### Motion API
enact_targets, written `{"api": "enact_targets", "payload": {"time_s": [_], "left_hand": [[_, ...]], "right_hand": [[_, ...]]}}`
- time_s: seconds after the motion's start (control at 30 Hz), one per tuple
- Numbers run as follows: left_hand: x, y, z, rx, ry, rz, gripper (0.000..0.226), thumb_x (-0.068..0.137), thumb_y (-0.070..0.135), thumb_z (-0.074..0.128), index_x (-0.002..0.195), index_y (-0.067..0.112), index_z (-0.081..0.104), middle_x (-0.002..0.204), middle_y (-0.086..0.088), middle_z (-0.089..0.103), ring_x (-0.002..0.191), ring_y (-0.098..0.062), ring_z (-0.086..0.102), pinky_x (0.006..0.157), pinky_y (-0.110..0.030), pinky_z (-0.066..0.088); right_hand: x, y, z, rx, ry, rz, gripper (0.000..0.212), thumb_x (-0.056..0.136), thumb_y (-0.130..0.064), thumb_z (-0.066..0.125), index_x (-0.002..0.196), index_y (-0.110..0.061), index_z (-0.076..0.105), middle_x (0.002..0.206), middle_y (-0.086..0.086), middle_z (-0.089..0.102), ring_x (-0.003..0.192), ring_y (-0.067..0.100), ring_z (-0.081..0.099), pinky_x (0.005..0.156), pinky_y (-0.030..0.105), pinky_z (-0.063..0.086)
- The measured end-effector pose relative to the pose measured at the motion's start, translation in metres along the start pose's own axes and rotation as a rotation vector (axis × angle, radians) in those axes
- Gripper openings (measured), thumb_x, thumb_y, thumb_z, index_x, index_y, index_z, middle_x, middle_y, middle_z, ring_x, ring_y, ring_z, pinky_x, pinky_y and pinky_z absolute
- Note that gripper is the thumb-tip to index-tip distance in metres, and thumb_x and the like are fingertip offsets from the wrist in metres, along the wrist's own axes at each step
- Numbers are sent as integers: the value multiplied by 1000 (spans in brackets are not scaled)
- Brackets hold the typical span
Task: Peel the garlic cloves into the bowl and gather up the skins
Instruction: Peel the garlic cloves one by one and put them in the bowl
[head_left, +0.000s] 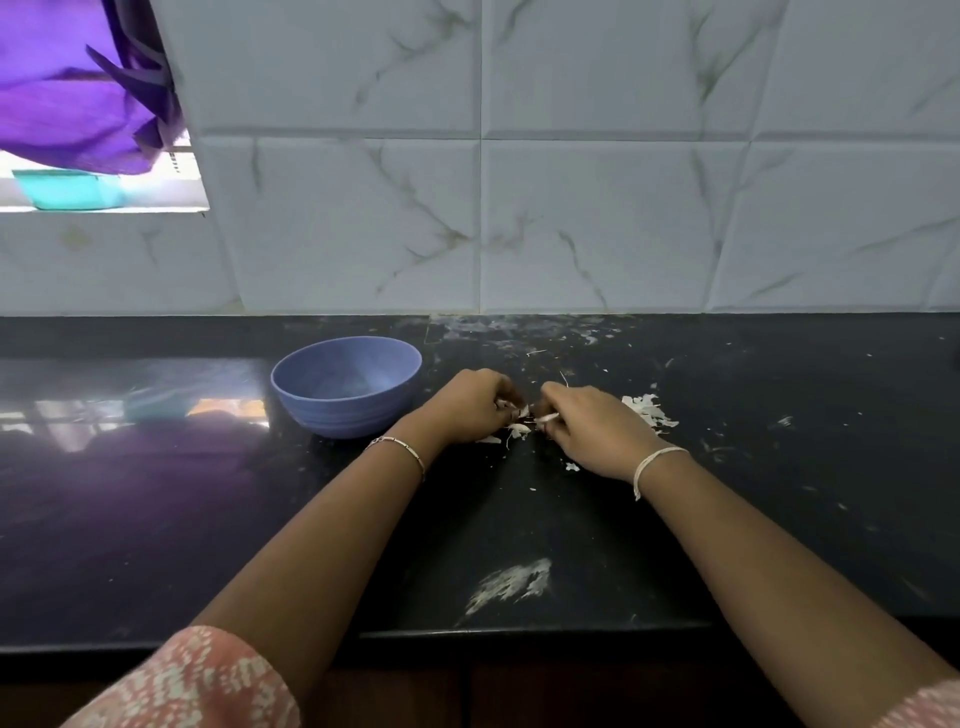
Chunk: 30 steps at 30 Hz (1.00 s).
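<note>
The garlic clove (522, 411) sits right between the two hands, just above the black counter (779, 519), a little to the right of the blue bowl (337, 418) and apart from it. The left hand (470, 405) has its fingers curled and grips the clove at its fingertips. The right hand (592, 431) faces it, knuckles up, and pinches a strip of skin (546, 417) that pokes out pale between thumb and finger. The two sets of fingertips almost touch. Little of the clove shows: a small whitish lump with a papery edge, mostly hidden by the fingers and too blurred to tell how much of it is peeled. Directly beneath the hands lie a few loose skins (517, 430), white and curled. A larger pile of skins (647, 408) lies just beyond the right hand, and small flakes are scattered over the counter on that side. The bowl stands upright near the left hand; whether it holds cloves cannot be told. A thin bracelet (400, 449) circles the left wrist and a white thread band (657, 460) the right. A white smear (511, 582) marks the counter near its front edge, and a marbled tile wall (597, 208) rises behind.
</note>
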<state>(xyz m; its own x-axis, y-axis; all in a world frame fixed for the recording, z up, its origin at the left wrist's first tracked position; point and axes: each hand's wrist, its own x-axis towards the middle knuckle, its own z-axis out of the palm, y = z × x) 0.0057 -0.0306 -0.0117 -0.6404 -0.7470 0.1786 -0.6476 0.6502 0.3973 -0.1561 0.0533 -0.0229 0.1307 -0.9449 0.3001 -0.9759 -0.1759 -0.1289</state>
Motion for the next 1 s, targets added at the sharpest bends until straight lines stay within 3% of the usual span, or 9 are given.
{"api": "enact_targets", "payload": {"time_s": [0.2, 0.33, 0.43, 0.53, 0.6, 0.7, 0.83, 0.93, 1.0], "left_hand": [[-6, -3, 6, -39, 70, -22, 22, 91, 15, 56, 106, 18, 72, 107, -2, 71, 97, -17, 63, 79, -24, 45], [-6, -7, 10, -65, 124, -16, 24, 90, 17, 56, 108, 21, 71, 114, 0, 69, 105, -17, 61, 86, -26, 47], [-4, -6, 12, -26, 85, 35, 31, 90, 35, 61, 121, 32, 66, 138, 1, 56, 129, -17, 48, 106, -41, 40], [-4, -7, 13, 43, 36, 38, 36, 87, 40, 65, 122, 32, 66, 140, 2, 54, 131, -19, 47, 108, -47, 39], [-4, -11, 11, 41, 50, 34, 31, 85, 35, 64, 116, 30, 69, 129, 1, 61, 121, -20, 54, 102, -45, 45], [-7, -15, 7, -2, 68, -11, 25, 88, 26, 63, 112, 24, 70, 119, -1, 67, 111, -19, 60, 96, -35, 50], [-8, -13, 4, -165, 92, -62, 31, 95, 14, 53, 122, 20, 66, 120, -3, 67, 109, -18, 61, 88, -22, 44], [-8, -15, 0, -378, 158, -119, 36, 100, 6, 40, 131, 13, 58, 130, -5, 63, 114, -18, 59, 96, -26, 44], [-13, -16, -2, -454, 156, -128, 39, 101, 2, 35, 135, 10, 54, 137, -4, 57, 122, -17, 54, 101, -30, 43]], "right_hand": [[-14, 10, -9, -224, 34, -30, 3, 98, -21, 48, 96, -19, 48, 99, 2, 64, 97, 26, 59, 74, 39, 47], [-17, 21, -19, -291, 93, 17, 8, 97, -20, 49, 101, -18, 56, 99, 4, 63, 97, 25, 59, 73, 32, 44], [-11, 17, -21, -83, 139, 40, 9, 97, -25, 53, 105, -23, 57, 103, 0, 64, 96, 22, 60, 73, 36, 46], [-5, 5, -15, 56, -4, -6, 8, 96, -26, 56, 103, -23, 57, 97, -7, 65, 93, 20, 60, 69, 34, 41], [-6, 3, -14, 10, -53, -16, 6, 95, -25, 56, 100, -22, 57, 92, -6, 64, 92, 22, 60, 68, 35, 42], [-11, 12, -23, -146, -22, 21, 8, 97, -25, 53, 104, -22, 56, 101, -3, 67, 96, 22, 60, 69, 34, 42], [-20, -2, -25, 51, -9, -50, 9, 98, -22, 52, 100, -25, 44, 117, -4, 67, 102, 21, 62, 79, 37, 47], [-34, -18, -11, 117, -81, -149, 9, 99, -23, 52, 103, -21, 44, 116, -1, 67, 99, 22, 61, 76, 35, 43], [-43, -13, -8, 37, -76, -127, 9, 100, -25, 49, 102, -20, 42, 110, 2, 66, 98, 25, 60, 76, 38, 44]]}}
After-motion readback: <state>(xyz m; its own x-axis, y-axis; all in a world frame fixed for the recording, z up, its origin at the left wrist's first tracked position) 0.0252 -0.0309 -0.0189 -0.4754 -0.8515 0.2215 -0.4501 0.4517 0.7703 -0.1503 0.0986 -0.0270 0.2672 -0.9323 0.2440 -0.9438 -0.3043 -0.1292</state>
